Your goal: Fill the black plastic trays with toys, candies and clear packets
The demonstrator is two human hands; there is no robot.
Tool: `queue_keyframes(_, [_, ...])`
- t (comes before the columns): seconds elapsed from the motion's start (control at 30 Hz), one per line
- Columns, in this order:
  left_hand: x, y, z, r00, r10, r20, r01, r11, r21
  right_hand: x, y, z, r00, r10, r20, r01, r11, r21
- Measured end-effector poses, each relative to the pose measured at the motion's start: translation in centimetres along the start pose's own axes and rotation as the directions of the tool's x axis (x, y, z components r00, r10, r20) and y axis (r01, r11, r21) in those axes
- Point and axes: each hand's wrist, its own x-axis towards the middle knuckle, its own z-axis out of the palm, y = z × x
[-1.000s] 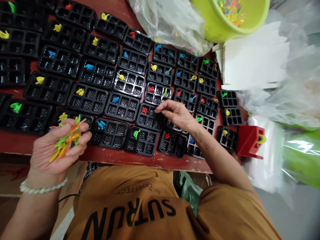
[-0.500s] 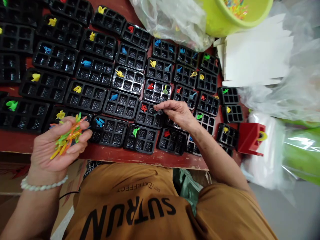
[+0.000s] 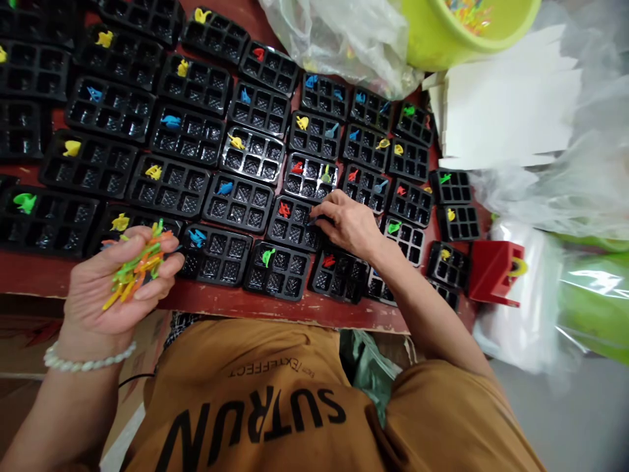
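Note:
My left hand (image 3: 118,282) is cupped, palm up, around a bunch of small plastic pieces (image 3: 140,265) in green, yellow and orange. Over a black compartment tray (image 3: 287,236) my right hand (image 3: 348,226) reaches down, thumb and fingers pinched at the upper right compartment. A small blue plastic piece (image 3: 312,221) shows at those fingertips, partly hidden by them. In the same tray's upper left compartment lies a red toy figure (image 3: 284,210). The tray just above has a red figure (image 3: 297,168) and a yellow-green spoon-shaped piece (image 3: 326,174).
Rows of similar black trays (image 3: 167,187) cover the red table (image 3: 206,300), many holding one colored figure. A plastic bag (image 3: 339,39), a yellow-green tub (image 3: 422,33) and white cards (image 3: 511,98) lie toward the back right. A red holder (image 3: 491,272) stands at the right edge.
My right hand has moved slightly down and its fingers have curled lower over the tray; the small piece is now more covered. My left hand still cradles its bunch.

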Motion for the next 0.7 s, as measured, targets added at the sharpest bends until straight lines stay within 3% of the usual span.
queue_keyframes(0.13, [0.1, 0.0, -0.1, 1.000, -0.007, 0.005, 0.007, 1.000, -0.003, 1.0, -0.4, -0.9, 0.994, -0.018, 0.107, 0.031, 0.992, -0.122])
queue_keyframes(0.23, [0.1, -0.1, 0.1, 1.000, -0.007, 0.006, 0.007, 1.000, -0.012, 1.5, -0.1, -1.4, 0.985, -0.058, 0.160, 0.077, 0.990, -0.120])
queue_keyframes(0.53, [0.9, 1.2, -0.5, 0.998, 0.062, 0.022, -0.061, 0.998, -0.033, 3.0, 2.2, -0.4, 0.946, -0.266, 0.185, 0.291, 0.948, -0.126])
queue_keyframes(0.7, [0.5, 1.5, -0.9, 0.993, 0.104, 0.061, -0.105, 0.994, 0.023, 3.3, 1.8, -1.9, 0.925, -0.306, 0.225, 0.330, 0.941, -0.079])
